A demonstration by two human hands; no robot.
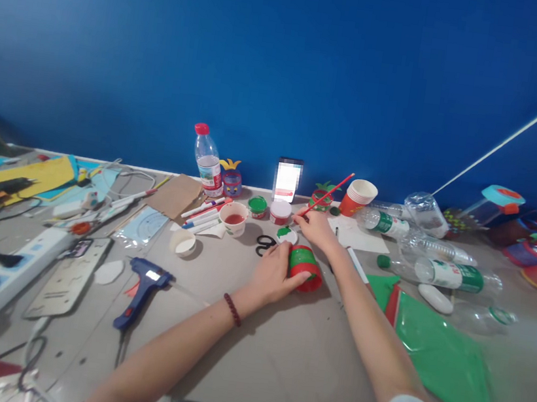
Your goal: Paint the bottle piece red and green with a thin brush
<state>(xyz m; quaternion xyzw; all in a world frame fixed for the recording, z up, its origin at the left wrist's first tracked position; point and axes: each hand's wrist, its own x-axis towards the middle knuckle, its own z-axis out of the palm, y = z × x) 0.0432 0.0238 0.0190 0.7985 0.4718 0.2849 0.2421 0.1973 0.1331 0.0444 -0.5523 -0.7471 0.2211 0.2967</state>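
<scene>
Striped cylinder (pixel 304 257), smooth red and green, lies tipped on its side between the table's (pixel 277 360) near and far edges, the left hand (pixel 275 269) grasping it with curled fingers. The right hand (pixel 317 227) pinches one slim red paintbrush (pixel 329 194) beside one white disc (pixel 292 239) smeared green; two small round tubs (pixel 257 208) stand toward the far edge.

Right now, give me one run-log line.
left hand: holds red-and-green cylinder | right hand: holds slim red stick | nearby: white disc with green patch, black scissors
</scene>
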